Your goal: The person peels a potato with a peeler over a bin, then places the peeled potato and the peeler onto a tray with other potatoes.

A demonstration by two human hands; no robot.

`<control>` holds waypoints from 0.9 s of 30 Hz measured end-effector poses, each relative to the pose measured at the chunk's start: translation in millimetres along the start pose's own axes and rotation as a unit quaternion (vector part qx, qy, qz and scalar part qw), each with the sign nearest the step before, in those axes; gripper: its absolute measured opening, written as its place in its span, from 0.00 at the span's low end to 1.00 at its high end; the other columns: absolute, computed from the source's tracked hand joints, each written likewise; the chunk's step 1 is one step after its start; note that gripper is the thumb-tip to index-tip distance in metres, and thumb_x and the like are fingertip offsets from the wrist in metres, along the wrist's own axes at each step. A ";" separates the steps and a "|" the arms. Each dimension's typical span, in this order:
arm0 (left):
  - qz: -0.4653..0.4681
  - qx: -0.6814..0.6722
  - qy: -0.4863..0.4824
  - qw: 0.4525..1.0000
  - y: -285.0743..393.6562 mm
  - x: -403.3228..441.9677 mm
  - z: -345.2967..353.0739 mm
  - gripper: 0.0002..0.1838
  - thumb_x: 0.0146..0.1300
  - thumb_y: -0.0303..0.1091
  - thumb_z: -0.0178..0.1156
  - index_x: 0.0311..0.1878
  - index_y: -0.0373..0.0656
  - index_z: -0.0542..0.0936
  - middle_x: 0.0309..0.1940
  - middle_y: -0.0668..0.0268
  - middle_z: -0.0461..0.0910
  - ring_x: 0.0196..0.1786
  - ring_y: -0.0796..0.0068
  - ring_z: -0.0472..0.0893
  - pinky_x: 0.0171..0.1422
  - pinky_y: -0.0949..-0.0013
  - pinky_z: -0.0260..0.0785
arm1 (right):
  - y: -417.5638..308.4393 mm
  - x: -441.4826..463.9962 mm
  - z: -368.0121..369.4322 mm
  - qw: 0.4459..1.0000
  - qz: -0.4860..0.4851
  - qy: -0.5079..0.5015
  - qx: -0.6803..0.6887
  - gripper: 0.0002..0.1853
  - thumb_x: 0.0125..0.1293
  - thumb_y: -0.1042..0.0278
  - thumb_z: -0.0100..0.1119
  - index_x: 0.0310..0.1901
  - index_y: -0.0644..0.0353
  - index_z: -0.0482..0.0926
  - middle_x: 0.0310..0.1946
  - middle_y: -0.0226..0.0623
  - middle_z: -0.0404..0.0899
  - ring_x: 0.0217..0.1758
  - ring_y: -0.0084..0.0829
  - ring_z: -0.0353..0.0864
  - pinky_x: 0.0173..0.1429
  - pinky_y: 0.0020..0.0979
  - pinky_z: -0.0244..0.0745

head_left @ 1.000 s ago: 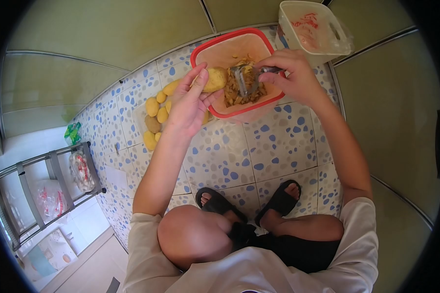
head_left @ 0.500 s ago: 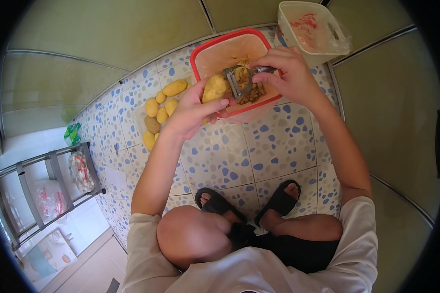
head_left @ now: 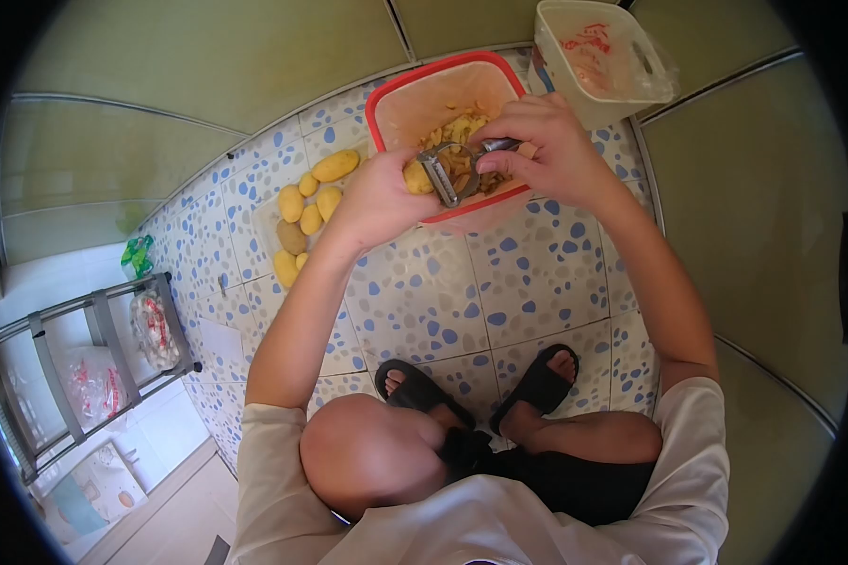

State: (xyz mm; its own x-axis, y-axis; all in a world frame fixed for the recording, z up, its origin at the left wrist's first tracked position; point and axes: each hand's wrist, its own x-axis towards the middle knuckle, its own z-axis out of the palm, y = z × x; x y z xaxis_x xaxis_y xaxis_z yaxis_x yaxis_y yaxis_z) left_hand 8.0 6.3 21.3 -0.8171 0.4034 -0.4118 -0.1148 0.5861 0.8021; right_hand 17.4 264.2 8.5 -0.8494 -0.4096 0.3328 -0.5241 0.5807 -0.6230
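My left hand [head_left: 386,193] is wrapped round a yellow potato [head_left: 416,179], whose far side shows past my fingers. In my right hand [head_left: 542,151] is a metal peeler [head_left: 448,177], its handle pinched between thumb and fingers. The peeler's blade lies against or very near the potato; I cannot tell which. Both hands are over the near part of a red-rimmed bin [head_left: 375,121], where brown and yellow peelings [head_left: 462,127] lie. Left of the bin, several potatoes [head_left: 311,219] rest on the floor side, most of them yellow and one browner.
A white plastic bucket [head_left: 598,71] with a clear bag stands behind my right hand. A grey metal rack [head_left: 104,348] holding bags is at the left. Cabinet doors [head_left: 226,66] close off the back and right. My black sandals [head_left: 424,391] stand on the patterned tiles [head_left: 546,282].
My left hand has turned over the potato, covering more of it. The peeler has moved slightly left and down, and more of the peelings in the bin show.
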 end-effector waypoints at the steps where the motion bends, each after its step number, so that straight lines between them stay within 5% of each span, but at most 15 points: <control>1: 0.018 0.030 0.000 0.999 -3.9 2.2 -0.2 0.22 0.55 0.25 0.70 0.56 0.38 0.85 0.42 0.63 0.88 0.47 0.75 0.85 0.56 0.69 0.77 | -1.9 0.0 -1.4 1.000 0.008 -0.011 -0.002 0.13 0.61 0.56 0.77 0.43 0.52 0.90 0.34 0.26 0.86 0.44 0.31 0.83 0.60 0.37 0.64; 5: 0.074 0.083 0.014 0.994 -12.1 0.4 -0.5 0.21 0.53 0.31 0.73 0.51 0.36 0.84 0.38 0.53 0.88 0.42 0.59 0.88 0.50 0.62 0.79 | -3.4 -0.3 0.2 1.000 -0.002 -0.003 -0.021 0.14 0.61 0.52 0.77 0.41 0.51 0.90 0.32 0.27 0.85 0.43 0.33 0.83 0.57 0.38 0.66; 8: 0.082 0.014 -0.009 0.996 -11.9 -14.3 -5.5 0.17 0.58 0.26 0.71 0.52 0.39 0.84 0.41 0.63 0.87 0.46 0.73 0.85 0.55 0.67 0.77 | 43.6 -0.8 -17.3 0.983 0.019 0.041 -0.178 0.14 0.60 0.53 0.78 0.41 0.51 0.90 0.32 0.28 0.86 0.43 0.33 0.84 0.56 0.38 0.68; 11: 0.103 0.019 0.033 0.994 -7.6 -15.1 -6.9 0.15 0.60 0.27 0.73 0.50 0.39 0.85 0.40 0.63 0.86 0.45 0.74 0.85 0.54 0.67 0.77 | 45.1 -5.9 -30.1 0.997 0.064 0.022 -0.040 0.14 0.60 0.52 0.78 0.41 0.52 0.90 0.32 0.28 0.87 0.45 0.33 0.85 0.56 0.39 0.68; 14: 0.077 0.016 0.022 0.997 -11.0 -6.1 -6.2 0.14 0.60 0.28 0.74 0.49 0.38 0.85 0.39 0.64 0.86 0.44 0.75 0.85 0.53 0.67 0.77 | 22.3 0.1 -18.6 0.997 0.039 0.005 -0.064 0.14 0.61 0.52 0.77 0.41 0.51 0.90 0.35 0.27 0.88 0.44 0.32 0.84 0.57 0.39 0.67; 17: 0.060 0.047 0.041 0.996 -5.6 -5.2 -4.8 0.16 0.58 0.30 0.75 0.48 0.36 0.85 0.40 0.61 0.87 0.43 0.70 0.86 0.52 0.65 0.77 | 11.1 4.3 -12.0 0.999 -0.019 0.013 -0.036 0.14 0.61 0.51 0.77 0.41 0.51 0.90 0.35 0.26 0.87 0.44 0.31 0.83 0.58 0.39 0.66; 20: 0.104 0.110 0.067 0.986 -7.9 -3.3 -3.2 0.20 0.55 0.39 0.77 0.45 0.35 0.85 0.35 0.48 0.87 0.39 0.50 0.88 0.47 0.58 0.79 | -7.7 6.6 -8.1 0.999 -0.033 -0.008 -0.043 0.15 0.60 0.49 0.77 0.41 0.49 0.90 0.35 0.25 0.84 0.45 0.31 0.83 0.59 0.38 0.65; 27: 0.057 0.200 0.075 0.975 -1.6 -5.5 -2.6 0.21 0.55 0.39 0.77 0.49 0.38 0.85 0.39 0.50 0.88 0.45 0.48 0.88 0.51 0.55 0.78 | -5.1 6.7 -1.7 0.991 -0.029 0.002 -0.128 0.17 0.60 0.47 0.76 0.42 0.49 0.90 0.34 0.26 0.84 0.46 0.32 0.83 0.59 0.39 0.66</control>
State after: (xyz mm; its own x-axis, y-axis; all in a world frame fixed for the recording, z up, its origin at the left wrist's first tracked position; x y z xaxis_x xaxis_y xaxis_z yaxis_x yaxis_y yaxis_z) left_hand 11.3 1.4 23.5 -0.8887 0.3924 -0.2371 0.1873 0.7828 0.5934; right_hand 14.3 259.7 15.1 -0.8168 -0.4457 0.3663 -0.5709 0.7160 -0.4018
